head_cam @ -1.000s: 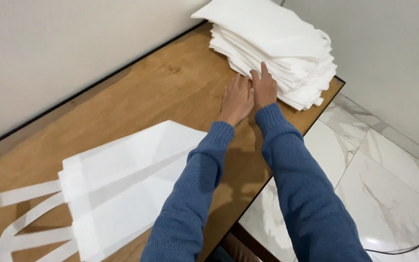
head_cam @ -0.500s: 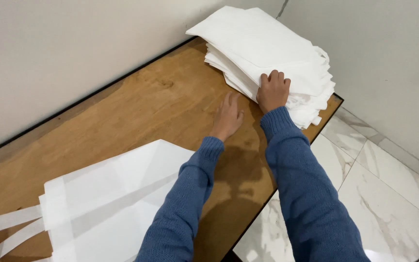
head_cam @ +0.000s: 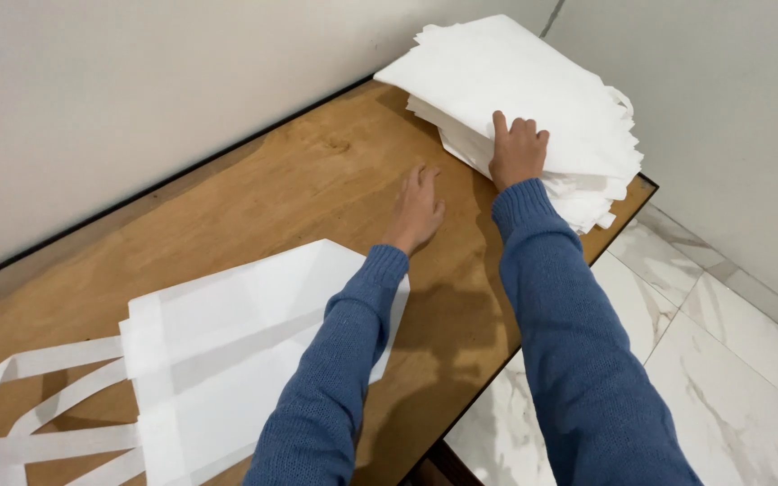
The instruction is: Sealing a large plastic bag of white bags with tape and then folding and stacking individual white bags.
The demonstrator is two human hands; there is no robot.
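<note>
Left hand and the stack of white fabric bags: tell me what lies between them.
Only bare wooden tabletop separates the left hand from the stack of white fabric bags in the head view.

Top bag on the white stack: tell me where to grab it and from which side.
Take the top bag at its near edge, where the right hand rests. Come from the table's open front: the stack sits against the walls, and its near edges are fanned, so probably easiest to peel apart.
</note>
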